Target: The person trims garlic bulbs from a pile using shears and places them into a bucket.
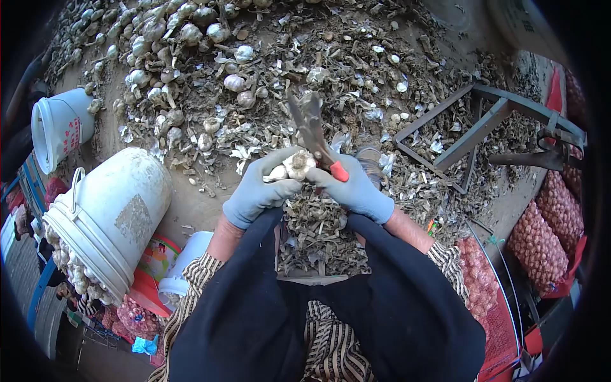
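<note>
Both hands wear pale grey-blue gloves and meet at the middle of the head view. My left hand (262, 186) is closed around a garlic bulb (298, 165), with whitish cloves or a smaller piece of garlic (276, 174) beside it. My right hand (354, 188) holds shears (310, 127) with a red handle end, their blades pointing up and away. The right fingertips touch the bulb's right side. Below the hands, dry stem cuttings (321, 232) lie between the knees. The shears' other handle is mostly hidden by the right hand.
A garlic heap (191, 33) lies at the back left, with stem scraps around it. A tipped white bucket (121, 204) spills garlic at the left; another bucket (70, 124) stands behind. A metal frame (474, 137) and red net sacks (538, 245) are at the right.
</note>
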{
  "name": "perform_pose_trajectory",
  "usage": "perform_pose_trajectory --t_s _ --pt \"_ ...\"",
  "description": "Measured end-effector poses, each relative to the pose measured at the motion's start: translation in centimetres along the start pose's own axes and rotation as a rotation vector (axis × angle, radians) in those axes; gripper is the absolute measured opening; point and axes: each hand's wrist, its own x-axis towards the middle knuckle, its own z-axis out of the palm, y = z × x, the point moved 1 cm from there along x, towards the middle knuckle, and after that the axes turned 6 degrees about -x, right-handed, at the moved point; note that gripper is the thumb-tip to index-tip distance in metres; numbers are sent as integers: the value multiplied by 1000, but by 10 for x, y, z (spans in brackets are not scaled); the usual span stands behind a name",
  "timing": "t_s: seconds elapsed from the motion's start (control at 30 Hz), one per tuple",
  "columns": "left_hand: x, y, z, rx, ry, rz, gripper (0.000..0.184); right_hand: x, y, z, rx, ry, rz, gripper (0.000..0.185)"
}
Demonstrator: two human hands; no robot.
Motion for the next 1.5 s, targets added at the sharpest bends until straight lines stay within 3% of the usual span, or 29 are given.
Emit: perform_pose_trajectory --t_s 0.1,0.17,0.2,0.27,0.33,0.4,0.47,0.57,0.7,0.77,0.9,0.97,1.1,1.2,1.3,1.33,1.4,1.43,1.5 --pt "3 -1 -1 235 23 56 59 2 11 5 203 -20 124 44" --pt "1 1 2 -36 59 -56 59 6 18 3 45 27 49 41" --pt "3 -3 5 -30 79 65 57 5 12 1 -123 75 -45 41" --pt "1 -4 5 -71 111 62 56 6 8 1 -289 116 -147 41" --pt "-1 -1 -2 -132 133 11 54 4 6 -2 -623 297 -402 44" --pt "-2 -2 -11 -253 105 5 52 0 8 -8 -809 251 -403 58" --pt "-3 -3 -15 -151 181 75 44 -8 12 -16 -1023 184 -315 71" --pt "-9 9 -11 -170 155 9 39 -14 7 -23 -1198 105 -215 74" --pt "-13 1 -15 -130 99 -24 42 -13 9 -23 -1139 126 -315 71" --pt "-14 4 -14 -65 77 -36 60 -14 5 -21 -1156 108 -293 72" --pt "-20 9 -9 -38 60 -25 58 -21 4 -24 -1228 29 -277 74" --pt "-18 0 -13 -10 -6 49 55 -21 3 -30 -1213 0 -345 66" --pt "-19 -11 -12 -475 -153 -69 43 -26 22 -29 -950 8 -384 65" --pt "-16 -15 -19 -667 -189 -12 39 -24 27 -11 -569 173 -234 51" --pt "-46 7 -36 -370 26 257 55 -19 66 -6 -504 306 13 30" --pt "-69 26 -38 -273 143 279 74 -18 72 -6 -438 311 96 30" --pt "-119 60 -41 -41 390 527 76 -21 77 -9 -499 320 1 25" --pt "-147 77 -44 11 405 711 59 -21 84 -9 -394 294 -29 22" --pt "-206 108 -39 309 919 877 52 -16 105 -14 -436 197 -7 24"
